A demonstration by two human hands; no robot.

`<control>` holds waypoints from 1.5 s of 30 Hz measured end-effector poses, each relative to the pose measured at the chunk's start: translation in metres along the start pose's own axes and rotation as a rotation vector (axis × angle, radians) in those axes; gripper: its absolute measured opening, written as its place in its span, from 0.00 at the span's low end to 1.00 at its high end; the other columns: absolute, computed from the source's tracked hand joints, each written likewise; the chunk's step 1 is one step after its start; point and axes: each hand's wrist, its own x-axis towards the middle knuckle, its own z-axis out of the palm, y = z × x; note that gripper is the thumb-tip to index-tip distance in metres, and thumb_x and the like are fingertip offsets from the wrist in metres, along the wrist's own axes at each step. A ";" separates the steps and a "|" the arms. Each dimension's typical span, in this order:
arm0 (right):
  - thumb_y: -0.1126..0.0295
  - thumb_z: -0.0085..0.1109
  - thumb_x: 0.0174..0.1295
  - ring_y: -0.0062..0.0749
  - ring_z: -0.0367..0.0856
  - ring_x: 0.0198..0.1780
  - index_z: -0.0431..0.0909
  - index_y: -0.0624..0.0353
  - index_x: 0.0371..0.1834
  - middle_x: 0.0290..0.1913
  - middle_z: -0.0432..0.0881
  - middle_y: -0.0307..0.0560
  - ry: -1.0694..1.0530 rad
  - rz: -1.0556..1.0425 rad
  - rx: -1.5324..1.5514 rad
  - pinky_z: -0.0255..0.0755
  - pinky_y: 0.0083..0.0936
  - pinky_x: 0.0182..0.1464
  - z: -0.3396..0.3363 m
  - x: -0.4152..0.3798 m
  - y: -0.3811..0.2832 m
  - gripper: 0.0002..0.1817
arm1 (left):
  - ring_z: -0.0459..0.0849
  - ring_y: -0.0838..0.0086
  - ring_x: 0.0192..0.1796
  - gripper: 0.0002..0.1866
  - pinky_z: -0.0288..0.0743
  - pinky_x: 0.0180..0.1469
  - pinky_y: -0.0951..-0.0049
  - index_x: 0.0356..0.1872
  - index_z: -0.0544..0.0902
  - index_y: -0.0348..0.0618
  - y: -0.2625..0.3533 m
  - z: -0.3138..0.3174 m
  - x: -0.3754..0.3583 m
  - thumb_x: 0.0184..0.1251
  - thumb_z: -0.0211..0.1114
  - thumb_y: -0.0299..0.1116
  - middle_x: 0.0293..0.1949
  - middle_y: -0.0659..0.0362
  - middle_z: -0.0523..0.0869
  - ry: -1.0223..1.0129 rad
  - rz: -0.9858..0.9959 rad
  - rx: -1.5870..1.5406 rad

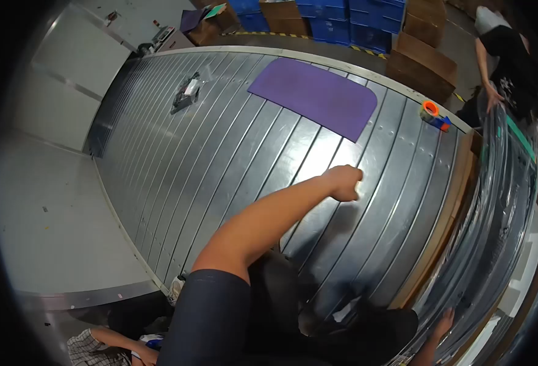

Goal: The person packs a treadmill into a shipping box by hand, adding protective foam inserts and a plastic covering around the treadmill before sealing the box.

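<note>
My left hand point(344, 183) is closed in a fist above the slatted metal table point(202, 183), and nothing shows sticking out of it. Beyond it lies a flat purple sheet point(321, 96) with rounded far corners, not touched by the hand. At the lower right, my right hand point(444, 323) is small in view, fingers extended, beside the long plastic-wrapped bundle point(494, 219). A roll of orange tape point(429, 109) with a blue part stands near the table's far right edge. A small item in clear plastic point(188, 91) lies at the far left of the table.
A co-worker's hand point(493, 99) touches the bundle's far end. Another person's arm point(116, 338) shows at the lower left. Blue crates point(376, 21) and cardboard boxes point(421, 67) stand behind the table. A cardboard strip point(446, 226) runs beside the bundle. Pale panels point(55, 207) stand left.
</note>
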 end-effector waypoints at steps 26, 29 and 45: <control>0.50 0.59 0.61 0.32 0.75 0.47 0.54 0.68 0.65 0.48 0.75 0.52 -1.421 0.065 0.301 0.69 0.25 0.49 1.116 -0.663 -0.673 0.40 | 0.54 0.46 0.69 0.36 0.52 0.65 0.48 0.65 0.58 0.36 -0.676 0.019 -0.190 0.62 0.59 0.47 0.67 0.40 0.56 0.899 -1.281 -0.226; 0.52 0.67 0.54 0.36 0.75 0.48 0.43 0.70 0.70 0.50 0.74 0.58 -1.303 -0.134 0.197 0.70 0.28 0.52 1.166 -0.711 -0.688 0.52 | 0.54 0.44 0.68 0.38 0.53 0.64 0.45 0.64 0.58 0.36 -0.680 0.016 -0.195 0.59 0.61 0.48 0.66 0.39 0.55 0.886 -1.266 -0.292; 0.70 0.53 0.65 0.22 0.69 0.23 0.72 0.65 0.38 0.30 0.73 0.44 -1.279 0.081 0.362 0.64 0.16 0.21 1.237 -0.730 -0.724 0.08 | 0.56 0.42 0.66 0.38 0.54 0.62 0.43 0.61 0.63 0.32 -0.683 0.015 -0.196 0.58 0.58 0.53 0.65 0.39 0.57 0.833 -1.265 -0.352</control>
